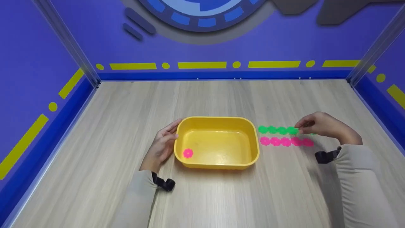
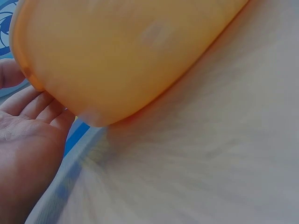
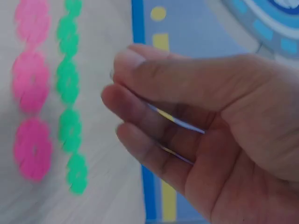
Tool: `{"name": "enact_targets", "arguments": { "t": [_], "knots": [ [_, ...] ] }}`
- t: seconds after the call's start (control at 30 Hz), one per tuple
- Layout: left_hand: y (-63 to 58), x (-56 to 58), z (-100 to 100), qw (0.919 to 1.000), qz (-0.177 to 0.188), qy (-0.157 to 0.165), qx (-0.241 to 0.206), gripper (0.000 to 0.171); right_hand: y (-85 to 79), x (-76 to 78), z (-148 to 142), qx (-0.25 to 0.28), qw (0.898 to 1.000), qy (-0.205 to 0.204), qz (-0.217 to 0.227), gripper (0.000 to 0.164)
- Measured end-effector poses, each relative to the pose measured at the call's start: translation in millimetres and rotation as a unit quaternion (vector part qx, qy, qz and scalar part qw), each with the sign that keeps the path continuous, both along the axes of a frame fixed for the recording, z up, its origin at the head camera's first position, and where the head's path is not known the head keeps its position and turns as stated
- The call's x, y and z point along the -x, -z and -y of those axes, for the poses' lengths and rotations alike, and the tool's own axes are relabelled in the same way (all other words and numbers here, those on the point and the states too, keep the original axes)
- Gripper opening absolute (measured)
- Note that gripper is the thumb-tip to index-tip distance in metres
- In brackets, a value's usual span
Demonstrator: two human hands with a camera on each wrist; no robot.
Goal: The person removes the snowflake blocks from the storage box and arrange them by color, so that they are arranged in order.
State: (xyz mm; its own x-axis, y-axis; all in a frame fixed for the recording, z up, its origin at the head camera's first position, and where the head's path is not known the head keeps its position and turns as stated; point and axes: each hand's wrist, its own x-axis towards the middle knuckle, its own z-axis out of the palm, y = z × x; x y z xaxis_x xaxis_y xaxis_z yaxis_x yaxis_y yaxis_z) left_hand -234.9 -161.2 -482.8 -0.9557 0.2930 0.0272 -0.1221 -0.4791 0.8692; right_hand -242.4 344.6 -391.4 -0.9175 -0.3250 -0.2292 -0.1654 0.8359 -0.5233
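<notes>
At the left end of a yellow plastic bin point(image 1: 218, 118), my left hand point(image 1: 159, 145) holds the wall, with the thumb at the rim and the other fingers along the outside. The left wrist view shows these fingers against the bin's outer wall point(image 2: 117, 56). Inside the bin lies one pink flower-shaped piece point(image 1: 188, 153). My right hand point(image 1: 322, 125) hovers over the right end of a row of green flower-shaped pieces point(image 1: 277, 130), its fingers loosely bent. Nothing shows between its thumb and fingers in the right wrist view. A row of pink flower-shaped pieces point(image 1: 286, 142) lies just nearer.
Everything rests on a pale wood-grain table point(image 1: 202, 196). A blue-purple back wall point(image 1: 202, 52) with yellow dashes stands behind it, and side panels point(image 1: 28, 79) close it in at left and right. Each wrist wears a black camera mount point(image 1: 166, 184).
</notes>
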Motion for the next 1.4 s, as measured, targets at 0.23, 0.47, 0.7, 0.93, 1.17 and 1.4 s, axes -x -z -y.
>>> {"name": "enact_targets", "arguments": {
  "t": [0.23,0.47,0.7,0.93,1.17,1.4],
  "knots": [
    [0.5,-0.2,-0.3,1.0,0.001,-0.007,0.002,0.064,-21.4,1.0,44.4,0.0,0.999,-0.037,-0.006,0.022],
    [1.4,-0.9,-0.3,1.0,0.005,-0.008,-0.003,0.063,-36.1,4.4,99.4,0.011,0.996,-0.085,-0.017,0.02],
    [1.7,-0.4,-0.8,1.0,0.003,0.004,-0.003,0.063,-43.2,9.2,146.6,0.027,0.989,-0.145,-0.02,0.023],
    [1.1,-1.0,0.0,0.9999,0.008,-0.002,-0.009,0.062,-43.1,12.4,194.0,0.043,0.976,-0.212,-0.033,0.023],
    [0.9,-1.0,0.2,0.9999,0.006,-0.004,-0.009,0.062,-33.6,17.2,239.6,0.041,0.967,-0.251,-0.001,0.025],
    [-0.6,-0.9,-0.7,1.0,0.004,0.001,-0.008,0.063,-21.1,24.2,281.5,0.015,0.958,-0.282,0.055,0.03]
  ]
}}
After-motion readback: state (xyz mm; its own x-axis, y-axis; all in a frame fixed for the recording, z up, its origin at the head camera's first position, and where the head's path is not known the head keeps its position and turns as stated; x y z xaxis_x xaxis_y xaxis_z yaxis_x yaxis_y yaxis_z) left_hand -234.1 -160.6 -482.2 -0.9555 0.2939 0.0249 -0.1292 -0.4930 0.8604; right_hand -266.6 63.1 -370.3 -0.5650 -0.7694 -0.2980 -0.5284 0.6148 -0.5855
